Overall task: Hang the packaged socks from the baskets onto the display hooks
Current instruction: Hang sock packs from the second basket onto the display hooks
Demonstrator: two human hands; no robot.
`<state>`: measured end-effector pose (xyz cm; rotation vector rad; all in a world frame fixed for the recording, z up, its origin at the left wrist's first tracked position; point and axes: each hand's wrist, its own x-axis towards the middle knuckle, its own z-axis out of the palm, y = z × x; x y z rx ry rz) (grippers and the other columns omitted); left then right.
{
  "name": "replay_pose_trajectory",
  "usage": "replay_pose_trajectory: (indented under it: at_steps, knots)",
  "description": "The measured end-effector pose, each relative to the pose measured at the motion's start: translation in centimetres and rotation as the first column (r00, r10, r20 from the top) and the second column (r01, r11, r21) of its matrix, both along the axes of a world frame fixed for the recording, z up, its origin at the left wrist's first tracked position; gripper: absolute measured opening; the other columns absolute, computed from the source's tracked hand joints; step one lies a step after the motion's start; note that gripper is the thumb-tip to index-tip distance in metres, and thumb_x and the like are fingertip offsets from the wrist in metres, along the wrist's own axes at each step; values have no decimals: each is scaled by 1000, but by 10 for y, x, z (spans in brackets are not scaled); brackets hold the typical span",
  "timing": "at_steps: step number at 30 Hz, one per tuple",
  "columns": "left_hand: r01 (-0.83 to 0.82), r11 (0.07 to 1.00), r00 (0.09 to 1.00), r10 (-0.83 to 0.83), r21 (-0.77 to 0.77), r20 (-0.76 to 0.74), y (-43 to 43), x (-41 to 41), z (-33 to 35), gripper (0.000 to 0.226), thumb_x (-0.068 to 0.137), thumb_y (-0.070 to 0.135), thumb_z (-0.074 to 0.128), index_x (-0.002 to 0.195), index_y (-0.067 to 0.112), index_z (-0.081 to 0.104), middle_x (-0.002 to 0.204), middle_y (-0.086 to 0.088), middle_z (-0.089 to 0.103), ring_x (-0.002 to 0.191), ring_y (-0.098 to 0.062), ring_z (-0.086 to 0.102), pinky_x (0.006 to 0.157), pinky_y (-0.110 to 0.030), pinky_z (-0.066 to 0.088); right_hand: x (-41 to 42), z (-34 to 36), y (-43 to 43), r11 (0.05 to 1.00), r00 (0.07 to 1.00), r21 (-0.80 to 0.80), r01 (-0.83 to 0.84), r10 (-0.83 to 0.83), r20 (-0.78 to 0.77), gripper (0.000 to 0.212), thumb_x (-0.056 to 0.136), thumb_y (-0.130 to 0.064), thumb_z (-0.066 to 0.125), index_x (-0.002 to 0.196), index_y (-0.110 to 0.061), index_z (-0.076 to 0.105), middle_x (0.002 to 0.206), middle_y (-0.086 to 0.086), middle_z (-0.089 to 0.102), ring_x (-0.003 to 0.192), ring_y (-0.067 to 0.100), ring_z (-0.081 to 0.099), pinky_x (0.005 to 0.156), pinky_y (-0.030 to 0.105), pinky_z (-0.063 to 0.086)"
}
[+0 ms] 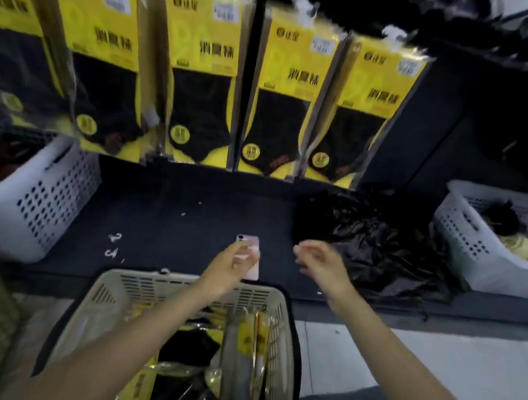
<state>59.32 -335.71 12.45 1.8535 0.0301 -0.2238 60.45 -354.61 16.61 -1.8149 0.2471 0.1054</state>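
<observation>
Setting: shop aisle, pale floor, dark shelf ledge [175,197] under a wall of hanging stock; the view is motion-blurred.

Item 1, nearest: beige basket [190,284] under both forearms, holding packaged socks [251,334] in yellow card and clear film, loosely stacked.

Item 2: left hand [234,263], fingers over a pink phone [249,241] lying on the ledge just beyond the basket rim; whether it grips or only touches cannot be told. Right hand [319,263], beside it and apart, fingers loosely curled, nothing seen in it.

Item 3: black plastic bag [381,243], crumpled on the ledge; white baskets at the left [46,198] and right [464,248].

Item 4, farthest: hung packs [203,78], five across; hooks mostly hidden.

Risk: the phone sits near the ledge's edge, so a careless sweep likely knocks it into the basket. The glossy film may slip from the fingers. Full hooks may refuse another pack.

Position: unhung packs lie below and nearer than both hands; neither hand holds one.
</observation>
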Motion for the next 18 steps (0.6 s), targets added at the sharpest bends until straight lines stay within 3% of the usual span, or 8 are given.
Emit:
replay_pose_trajectory:
  at_steps: [2, 4, 6, 7, 9, 11, 14, 18]
  knots:
    - [-45, 999, 991, 44, -4, -129, 13, -30, -54, 34, 96, 18, 53, 126, 2, 51, 114, -7, 58, 113, -27, 57, 80, -6, 41, -20, -54, 10, 977, 944, -75, -198, 169, -284, 29, 90, -23, 65, 109, -3, 59, 98, 9, 57, 87, 18, 58, 74, 23, 46]
    - [-28, 999, 970, 36, 39, -242, 23, -58, -98, 31, 96, 17, 53, 124, 2, 52, 110, -6, 59, 111, -27, 58, 73, -2, 39, -36, -100, 19, 909, 863, -207, -361, 242, -444, 34, 90, -31, 64, 113, -7, 56, 107, 5, 53, 104, 21, 56, 83, 24, 42]
    - [-9, 998, 947, 28, 60, -320, 33, -81, -131, 33, 96, 23, 53, 125, 8, 52, 112, -4, 59, 112, -25, 58, 77, -11, 39, -45, -138, 26, 902, 873, -281, -328, 175, -455, 26, 88, -25, 68, 102, -5, 58, 109, 10, 57, 113, 25, 56, 85, 29, 44]
    - [-17, 997, 934, 41, 70, -356, 39, -89, -143, 34, 96, 25, 53, 127, 9, 51, 114, -5, 58, 113, -25, 57, 82, -16, 40, -50, -154, 31, 916, 880, -282, -284, 132, -457, 30, 86, -21, 70, 106, 0, 59, 118, 15, 60, 118, 29, 56, 89, 30, 44]
    - [-60, 995, 900, 91, 85, -426, 48, -103, -161, 40, 96, 28, 52, 131, 8, 49, 123, -10, 56, 114, -24, 55, 88, -21, 41, -58, -174, 40, 931, 858, -298, -209, 28, -512, 66, 84, -22, 72, 137, 3, 41, 140, 16, 48, 130, 29, 46, 99, 26, 39]
    - [-91, 992, 870, 120, 83, -478, 55, -113, -171, 45, 96, 32, 52, 135, 9, 46, 129, -12, 54, 113, -21, 54, 85, -19, 41, -65, -188, 49, 956, 839, -268, -119, -47, -542, 76, 84, -23, 72, 143, 1, 31, 145, 14, 44, 130, 27, 46, 91, 20, 38]
    - [-131, 987, 848, 160, 93, -505, 63, -118, -180, 46, 95, 34, 52, 134, 10, 46, 129, -11, 53, 104, -13, 50, 73, -11, 38, -70, -204, 53, 957, 837, -290, -11, -150, -526, 61, 85, -23, 72, 137, -7, 43, 136, 12, 54, 122, 29, 53, 92, 27, 42]
    - [-102, 993, 852, 121, 66, -509, 60, -115, -180, 51, 95, 39, 51, 137, 12, 43, 134, -10, 52, 111, -17, 52, 91, -24, 40, -70, -207, 48, 908, 846, -411, -84, -153, -511, 25, 91, -19, 63, 112, -7, 64, 117, 11, 67, 105, 28, 62, 73, 22, 41]
